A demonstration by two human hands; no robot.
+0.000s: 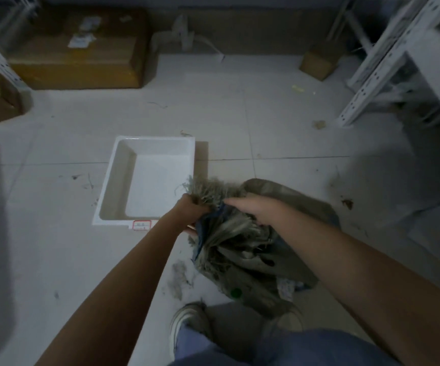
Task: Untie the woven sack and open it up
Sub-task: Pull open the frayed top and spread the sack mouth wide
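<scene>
A grey-green woven sack (255, 257) with a frayed, bunched top sits on the tiled floor between my feet and a white tray. A blue strip (208, 223) shows at its gathered neck. My left hand (191, 210) is closed around the frayed fringe at the sack's top left. My right hand (255, 210) lies over the bunched neck from the right, fingers curled into the fabric. The sack's mouth is gathered together; its inside is hidden.
A shallow white tray (123, 175) with a red-edged label lies on the floor just left of the sack. Cardboard boxes (81, 59) stand at the back left, a small box (316, 64) at the back right, and white metal shelving (387, 62) on the right. My shoe (184, 323) is below the sack.
</scene>
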